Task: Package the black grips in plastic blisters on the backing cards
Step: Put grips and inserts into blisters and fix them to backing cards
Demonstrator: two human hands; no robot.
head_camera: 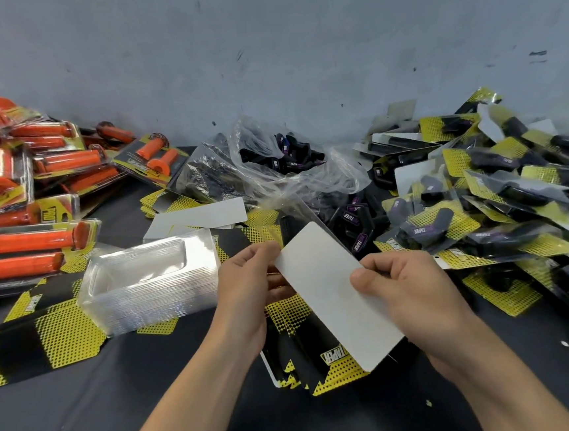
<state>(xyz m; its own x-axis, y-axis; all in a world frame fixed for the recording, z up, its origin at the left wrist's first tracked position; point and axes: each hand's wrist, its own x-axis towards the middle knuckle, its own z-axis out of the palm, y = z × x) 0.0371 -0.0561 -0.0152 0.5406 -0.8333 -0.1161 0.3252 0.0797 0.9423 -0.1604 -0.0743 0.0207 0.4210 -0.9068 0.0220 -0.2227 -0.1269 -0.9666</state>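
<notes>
card in hand: one backing card (334, 290), blank white side up, held tilted above the tabletop (120, 401), between both hands.
left hand (244, 287): fingers (265, 251) pinch the card's far left corner.
right hand (410, 290): thumb on top and fingers underneath, clamped on the right long edge near its middle.
behind the card: a clear sheet and a dark shape show past its far end; I cannot tell if that is a blister already loaded with a grip.
card handling (judged): light, thin, fairly stiff but creasable. Hold it by the edges and corners, as it is held here, so that the face stays flat.
blister stack (151, 282): nested clear shells, left of the hands on the tabletop. Judged slick, springy and prone to cling together, so peel one off by the rim flange.
black grips (352, 223): loose heap beyond the card, with more in an open clear bag (281, 160). Judged rubbery, non-slip and not fragile, so take one round the barrel.
printed cards (327, 366): fanned stack lying under the hands.
finished black packs (497, 189): pile on the right.
orange packs (32, 175): pile on the left, well apart from the work.
</notes>
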